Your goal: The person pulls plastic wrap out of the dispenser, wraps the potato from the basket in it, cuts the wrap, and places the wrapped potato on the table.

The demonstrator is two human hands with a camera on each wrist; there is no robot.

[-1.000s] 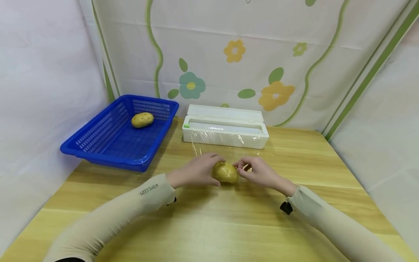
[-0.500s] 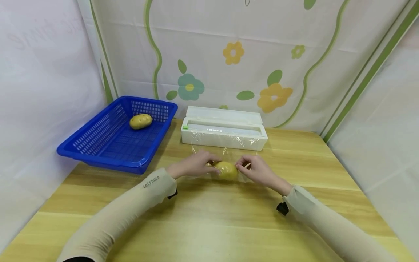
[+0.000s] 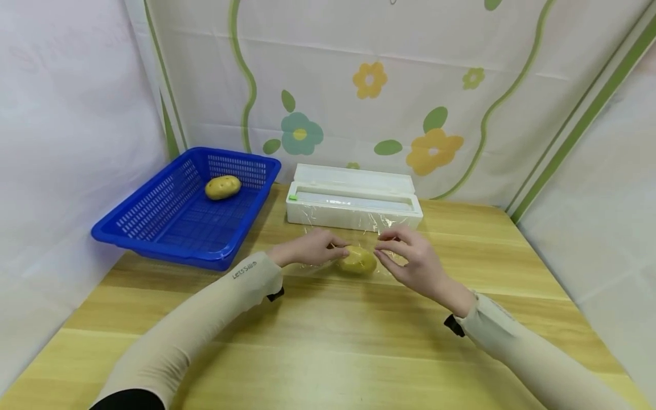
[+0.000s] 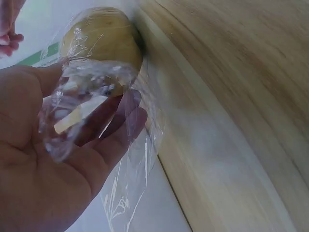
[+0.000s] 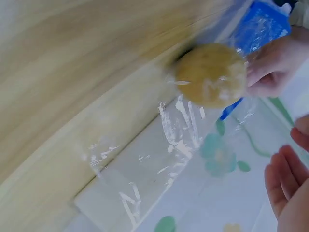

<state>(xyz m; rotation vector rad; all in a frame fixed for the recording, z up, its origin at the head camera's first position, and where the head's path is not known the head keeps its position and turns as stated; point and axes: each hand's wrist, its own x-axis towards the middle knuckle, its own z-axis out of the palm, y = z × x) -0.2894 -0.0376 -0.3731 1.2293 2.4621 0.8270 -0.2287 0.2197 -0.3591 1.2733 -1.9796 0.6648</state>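
Observation:
A potato (image 3: 357,262) under clear plastic wrap (image 3: 366,234) sits on the table between my hands. My left hand (image 3: 314,247) is at its left end. In the left wrist view the wrap (image 4: 65,116) is bunched between the thumb and fingers of that hand (image 4: 53,150), beside the potato (image 4: 104,41). My right hand (image 3: 417,263) hovers by the potato's right end, thumb and fingers apart. The right wrist view shows that hand's fingers (image 5: 285,176) at the edge, away from the wrapped potato (image 5: 211,75); nothing shows between them.
Behind the hands stands an open white wrap box (image 3: 353,215); film runs from it towards the potato. A blue plastic basket (image 3: 184,255) at the left holds another potato (image 3: 222,187). A flowered curtain (image 3: 338,97) closes off the back of the wooden table (image 3: 328,353).
My right hand, earlier at the potato's right side with fingertips together, has drawn back slightly and spread its fingers. My left hand has closed in on the wrap at the left end.

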